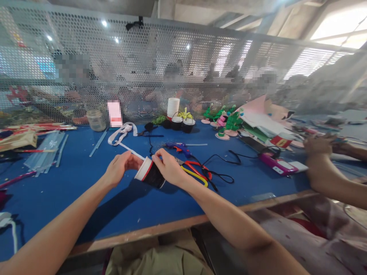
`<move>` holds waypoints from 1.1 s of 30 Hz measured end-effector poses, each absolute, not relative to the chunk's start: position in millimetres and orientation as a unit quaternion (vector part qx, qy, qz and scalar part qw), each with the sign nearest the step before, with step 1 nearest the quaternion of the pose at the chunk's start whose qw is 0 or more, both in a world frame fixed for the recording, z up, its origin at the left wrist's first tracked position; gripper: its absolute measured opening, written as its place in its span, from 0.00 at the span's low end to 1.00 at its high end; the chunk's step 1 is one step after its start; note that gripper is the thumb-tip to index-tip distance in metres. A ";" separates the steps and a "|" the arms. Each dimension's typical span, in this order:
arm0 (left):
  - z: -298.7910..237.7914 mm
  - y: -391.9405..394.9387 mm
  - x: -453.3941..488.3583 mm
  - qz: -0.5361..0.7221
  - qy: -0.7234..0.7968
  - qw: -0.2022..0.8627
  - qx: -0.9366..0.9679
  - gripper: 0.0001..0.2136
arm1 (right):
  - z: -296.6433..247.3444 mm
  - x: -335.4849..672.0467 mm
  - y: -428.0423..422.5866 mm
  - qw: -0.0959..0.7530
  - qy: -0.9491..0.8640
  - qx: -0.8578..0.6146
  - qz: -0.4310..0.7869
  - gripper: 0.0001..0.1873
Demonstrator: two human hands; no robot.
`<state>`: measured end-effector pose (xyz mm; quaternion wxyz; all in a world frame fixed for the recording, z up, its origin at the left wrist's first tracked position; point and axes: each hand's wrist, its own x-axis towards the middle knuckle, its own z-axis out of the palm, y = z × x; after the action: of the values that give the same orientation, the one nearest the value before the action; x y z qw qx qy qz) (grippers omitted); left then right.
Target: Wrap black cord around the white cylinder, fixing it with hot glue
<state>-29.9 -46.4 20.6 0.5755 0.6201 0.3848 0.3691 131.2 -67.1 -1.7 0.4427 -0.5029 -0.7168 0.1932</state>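
Observation:
A small black cup [155, 175] with a white band at its rim and a thin red line lies tilted on its side above the table. My right hand [169, 167] is closed round its far side, thumb and fingers on the black wall. At the white rim, my left hand [122, 166] is closed with its fingertips against the cup and the white ribbon [130, 149]. That ribbon runs from the rim back to a loose, looped heap [124, 131]. What lies under the left fingertips is partly hidden.
Right of the cup lie pliers [197, 170] with red and yellow handles and a blue glue gun [178, 147] with its black cable. Glue sticks [46, 151] lie left. Black-and-white cups [188, 125] stand behind. A co-worker's hand [319, 145] is at right.

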 end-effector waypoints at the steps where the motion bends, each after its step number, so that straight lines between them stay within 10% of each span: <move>1: 19.7 -45.3 -30.6 0.367 0.403 0.541 0.641 0.20 | -1.5 131.2 -67.0 0.444 -0.720 -0.502 0.182 0.08; 6: 18.0 -44.8 -29.9 0.414 0.460 0.371 0.692 0.17 | -3.7 131.3 -66.6 0.444 -0.741 -0.492 0.110 0.06; 17: 10.6 -58.4 -15.3 0.329 0.378 0.673 0.543 0.16 | -4.1 124.1 -74.2 0.368 -0.765 -0.526 0.049 0.06; 33: 1.4 -53.9 -19.3 0.307 0.379 0.620 0.615 0.13 | 0.1 135.0 -63.7 0.479 -0.680 -0.451 0.323 0.06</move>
<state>-19.3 -53.9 1.4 0.6196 0.6149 0.3788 0.3073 135.0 -63.7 0.1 0.4786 -0.4511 -0.6805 0.3231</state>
